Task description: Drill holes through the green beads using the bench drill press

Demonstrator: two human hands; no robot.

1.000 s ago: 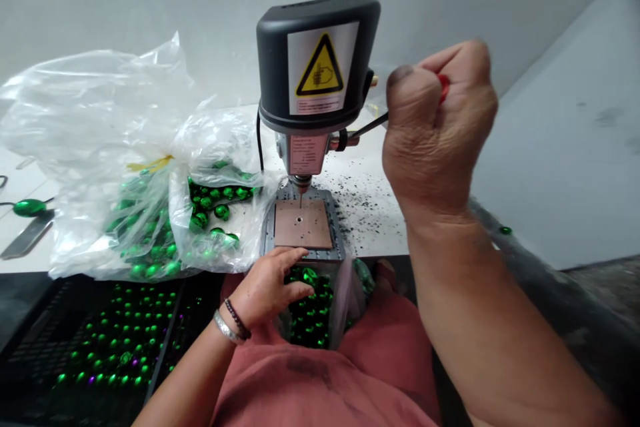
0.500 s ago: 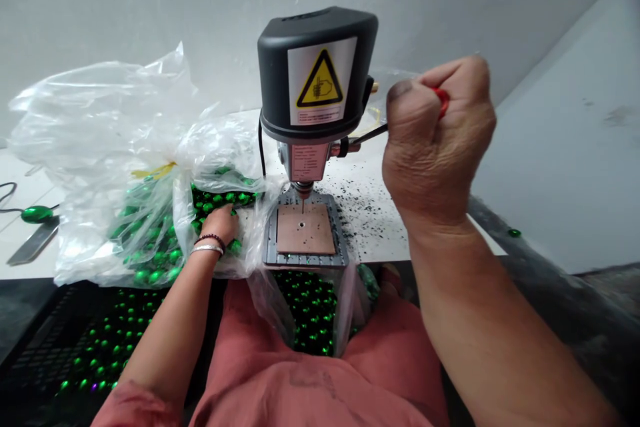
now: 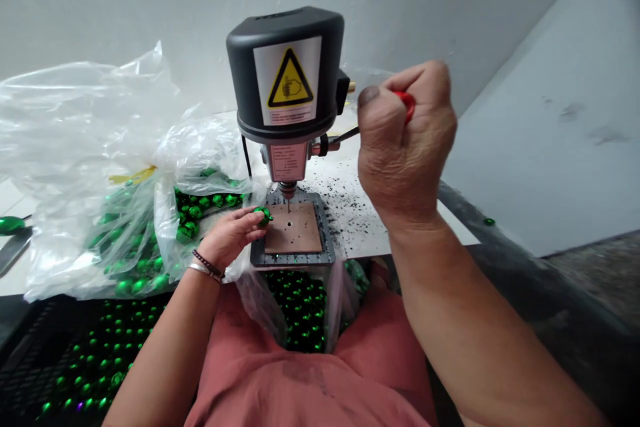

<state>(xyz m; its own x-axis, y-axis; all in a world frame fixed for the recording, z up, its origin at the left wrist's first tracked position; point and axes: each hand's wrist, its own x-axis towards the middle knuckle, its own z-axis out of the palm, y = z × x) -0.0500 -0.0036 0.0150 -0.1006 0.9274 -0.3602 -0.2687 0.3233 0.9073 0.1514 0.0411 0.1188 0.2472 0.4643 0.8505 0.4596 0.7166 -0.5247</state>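
Between the fingertips of my left hand (image 3: 235, 233) is a shiny green ball (image 3: 263, 216), held over the left edge of a brown square board (image 3: 295, 239). The board lies on the metal base (image 3: 327, 250) of a black-topped drill press (image 3: 283, 80). Its thin bit points down just above a small hole in the board, to the right of the ball. My right hand (image 3: 407, 140) is closed around the red knob (image 3: 407, 105) of the press lever, right of the drill head. Left of the press, an open plastic bag (image 3: 165, 213) holds several green balls.
A black crate (image 3: 37, 340) with green balls stands at the lower left. More green balls lie in a bag (image 3: 300, 310) below the base, between my legs. Dark shavings (image 3: 350, 207) cover the table right of the base. A pale wall rises behind.
My left hand has come out of the bag, moving right to the board with a green ball. My right hand still grips the knob. The whole view has shifted slightly.
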